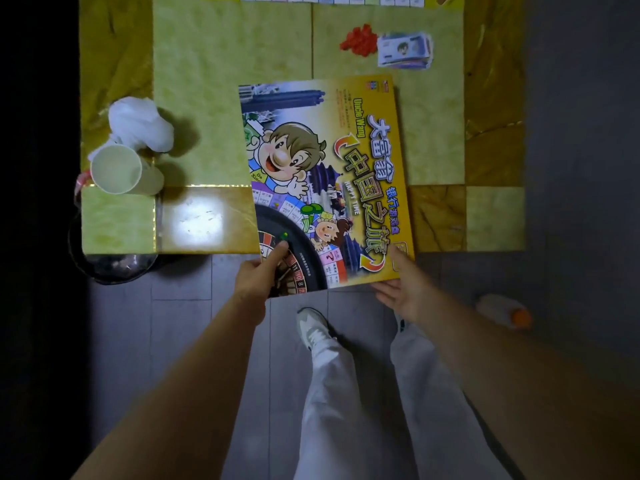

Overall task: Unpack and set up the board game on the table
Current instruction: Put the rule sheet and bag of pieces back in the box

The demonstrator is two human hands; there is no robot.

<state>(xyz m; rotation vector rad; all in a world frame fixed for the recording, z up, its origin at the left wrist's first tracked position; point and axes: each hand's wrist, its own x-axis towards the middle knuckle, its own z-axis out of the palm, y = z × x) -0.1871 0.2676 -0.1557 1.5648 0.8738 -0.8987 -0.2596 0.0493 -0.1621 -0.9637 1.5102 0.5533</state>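
Fingers [277,256] of L hand [254,277] are gripping the game box [325,168] at its near-left corner, one lying on top of the lid. R hand [403,285] is clasping the near-right corner. Box is sitting on the table [207,220], overhanging its near edge. Red pieces [358,39] & play money [403,50] are lying just beside each other twd the far-right corner. Paper cup [121,169] & crumpled tissue [138,123] are sitting at the left edge.

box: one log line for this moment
box: overhangs table edge | left hand: grips near corner | right hand: holds other near corner | out: red pieces, money
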